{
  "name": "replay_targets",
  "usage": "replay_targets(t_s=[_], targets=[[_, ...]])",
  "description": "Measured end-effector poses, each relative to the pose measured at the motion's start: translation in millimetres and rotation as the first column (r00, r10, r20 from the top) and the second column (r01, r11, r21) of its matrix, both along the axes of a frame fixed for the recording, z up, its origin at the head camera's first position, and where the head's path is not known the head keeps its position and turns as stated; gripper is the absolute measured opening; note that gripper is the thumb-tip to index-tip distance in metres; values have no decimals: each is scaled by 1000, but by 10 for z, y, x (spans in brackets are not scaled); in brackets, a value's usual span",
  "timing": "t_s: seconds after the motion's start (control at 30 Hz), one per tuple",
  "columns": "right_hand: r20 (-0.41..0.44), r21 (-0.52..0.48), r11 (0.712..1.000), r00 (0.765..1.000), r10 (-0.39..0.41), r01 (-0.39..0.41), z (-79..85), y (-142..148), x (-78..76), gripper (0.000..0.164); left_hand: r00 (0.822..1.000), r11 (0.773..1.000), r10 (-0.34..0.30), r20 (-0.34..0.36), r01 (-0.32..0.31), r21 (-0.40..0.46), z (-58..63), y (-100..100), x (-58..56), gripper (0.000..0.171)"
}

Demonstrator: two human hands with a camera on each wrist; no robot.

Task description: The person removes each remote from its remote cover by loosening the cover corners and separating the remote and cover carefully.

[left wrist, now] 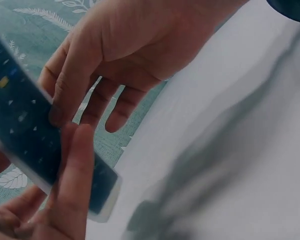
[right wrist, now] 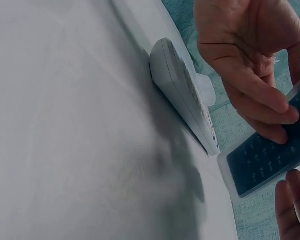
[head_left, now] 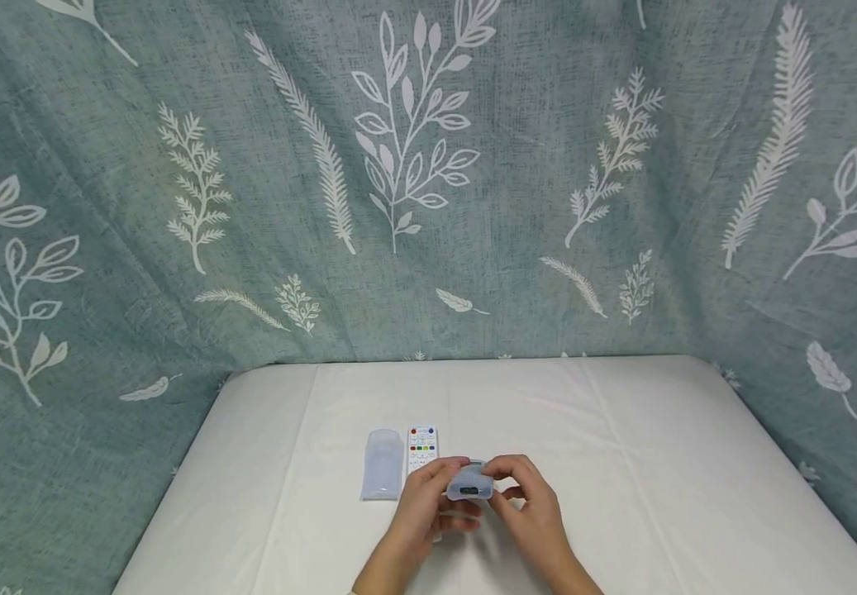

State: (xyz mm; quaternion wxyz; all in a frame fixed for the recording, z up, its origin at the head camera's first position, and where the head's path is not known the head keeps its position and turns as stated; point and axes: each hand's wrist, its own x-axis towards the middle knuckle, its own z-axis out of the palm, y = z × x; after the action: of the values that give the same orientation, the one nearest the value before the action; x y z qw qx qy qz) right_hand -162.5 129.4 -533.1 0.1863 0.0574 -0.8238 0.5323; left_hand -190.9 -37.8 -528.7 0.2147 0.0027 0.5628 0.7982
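Between both hands a dark remote control (left wrist: 27, 117) sits in a translucent sleeve (head_left: 470, 481), held tilted above the table. In the head view its near end faces me, with the dark remote showing through the opening. My left hand (head_left: 421, 504) grips it from the left side; the fingers (right wrist: 255, 95) press on the button face. With thumb and fingertips, my right hand (head_left: 532, 504) pinches the sleeve's right edge, while its other fingers hang loosely curled, as the left wrist view shows. Behind my left hand, a white remote control (head_left: 422, 443) with coloured buttons lies partly hidden.
A second translucent sleeve (head_left: 382, 467) lies flat just left of the white remote. The table (head_left: 636, 496) wears a white cloth with faint creases. A green curtain (head_left: 473, 273) with white leaf prints hangs behind and along both sides of it.
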Motion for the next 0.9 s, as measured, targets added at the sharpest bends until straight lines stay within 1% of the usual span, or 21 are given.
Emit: replay_targets(t_s=[0.17,0.33,0.4,0.5,0.57,0.63,0.7,0.8,0.9], targets=[[-58,25,999,998,36,-35,-52,-1,2,36,1000,1000,-1,-15,1,13,-1,-19,-20,45],[-171,44,995,980,99,-93,-79,8,7,37,1000,1000,-8,-27,9,22,0,-49,-38,45],[-184,41,994,977,111,-105,-83,15,6,37,1000,999,-7,-29,8,37,-2,-56,-42,46],[-171,16,994,979,109,-107,-71,37,12,44,999,1000,-4,-34,5,22,-5,-47,-37,47],[-154,-7,994,982,106,-109,-59,59,12,50,998,1000,-5,-55,5,-7,-16,-41,-28,49],[-144,-33,993,983,111,-117,-49,86,2,52,996,999,-11,-86,9,-35,-33,-35,-20,51],[-121,-73,988,984,129,-139,-39,114,-16,49,993,999,-15,-115,10,-48,-51,-32,-10,56],[-63,-141,975,984,165,-172,-19,146,-44,38,990,999,-18,-139,13,-37,-81,-28,2,67],[0,-175,968,983,184,-181,4,165,-57,37,987,999,-22,-160,17,-36,-107,-24,15,79]])
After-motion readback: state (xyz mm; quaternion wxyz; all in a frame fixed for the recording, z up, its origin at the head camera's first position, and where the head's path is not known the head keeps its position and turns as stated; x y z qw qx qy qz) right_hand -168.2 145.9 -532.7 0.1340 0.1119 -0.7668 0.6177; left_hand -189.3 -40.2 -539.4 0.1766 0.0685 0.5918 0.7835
